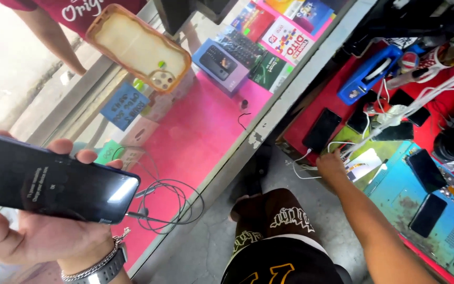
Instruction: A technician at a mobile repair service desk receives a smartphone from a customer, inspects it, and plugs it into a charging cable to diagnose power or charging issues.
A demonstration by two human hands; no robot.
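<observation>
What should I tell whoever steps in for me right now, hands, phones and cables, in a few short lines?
Left hand: holds a dark phone flat over the glass counter, screen lit with a small message.
Right hand: reaches to the white cables at the edge of the red mat, beside a black phone; it grips nothing that I can see.
Nothing is plugged into the held phone. Black earphones lie coiled on the counter by it.
Another person's phone in a tan case rests on the far side.
</observation>
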